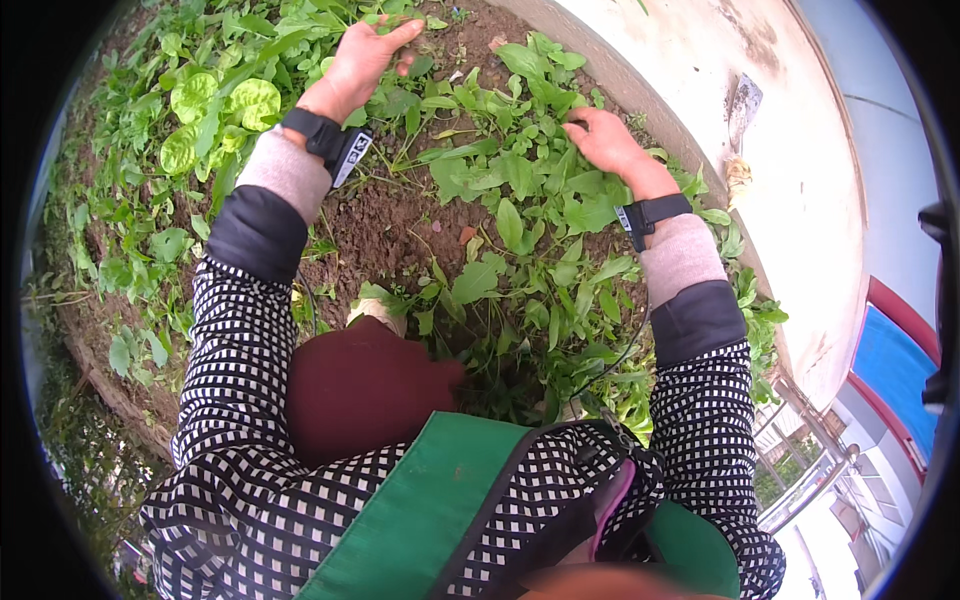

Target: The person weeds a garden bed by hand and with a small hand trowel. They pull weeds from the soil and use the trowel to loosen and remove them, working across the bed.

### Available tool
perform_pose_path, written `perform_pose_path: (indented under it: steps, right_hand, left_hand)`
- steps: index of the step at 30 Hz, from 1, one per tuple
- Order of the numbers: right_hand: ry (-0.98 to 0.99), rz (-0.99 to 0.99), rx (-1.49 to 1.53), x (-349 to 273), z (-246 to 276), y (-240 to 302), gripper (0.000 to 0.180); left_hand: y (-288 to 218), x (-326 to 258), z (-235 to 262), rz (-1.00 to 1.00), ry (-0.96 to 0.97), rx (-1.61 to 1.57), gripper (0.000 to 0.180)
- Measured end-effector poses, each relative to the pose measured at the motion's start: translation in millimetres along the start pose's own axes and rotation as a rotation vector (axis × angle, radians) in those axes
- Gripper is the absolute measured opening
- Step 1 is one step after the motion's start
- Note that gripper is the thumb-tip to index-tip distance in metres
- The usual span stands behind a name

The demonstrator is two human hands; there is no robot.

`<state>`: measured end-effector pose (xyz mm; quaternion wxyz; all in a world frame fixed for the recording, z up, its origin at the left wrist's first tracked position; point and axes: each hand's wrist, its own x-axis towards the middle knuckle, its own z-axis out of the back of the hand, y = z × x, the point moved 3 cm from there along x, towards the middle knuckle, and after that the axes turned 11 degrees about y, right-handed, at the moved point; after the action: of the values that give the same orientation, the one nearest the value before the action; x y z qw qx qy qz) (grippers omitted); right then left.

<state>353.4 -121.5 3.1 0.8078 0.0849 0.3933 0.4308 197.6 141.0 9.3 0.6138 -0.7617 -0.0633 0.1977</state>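
Note:
At the top of the head view, my left hand (pixel 362 62) is closed around some leafy greens (pixel 325 22), its thumb stretched toward the right. My right hand (pixel 608 143) reaches into a dense clump of green plants (pixel 520 170) further right. Its thumb and fingers curl inward, and leaves partly hide what lies between them. Both wrists carry a black strap with a small device. Bare brown soil (pixel 385 245) shows between the two arms.
Low plants with broad, pale leaves (pixel 190 97) grow at the left. A concrete edge (pixel 690 150) borders the bed on the right. Beyond it, a trowel-like tool (pixel 742 110) lies on the pale ground. My knee (pixel 360 395) is close below the soil.

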Motion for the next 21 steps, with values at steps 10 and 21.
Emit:
perform_pose_path:
  steps: [10, 21]
  right_hand:
    - [-0.135, 0.298, -0.184, -87.9, -59.6, 2.6, 0.016]
    - [0.099, -0.104, 0.307, 0.6, -29.6, -44.3, 0.032]
  left_hand:
    - [-58.3, -190.1, 60.1, 0.073, -0.404, 0.188, 0.015]
    - [-73.0, -438.8, 83.6, 0.294, -0.8, 0.46, 0.012]
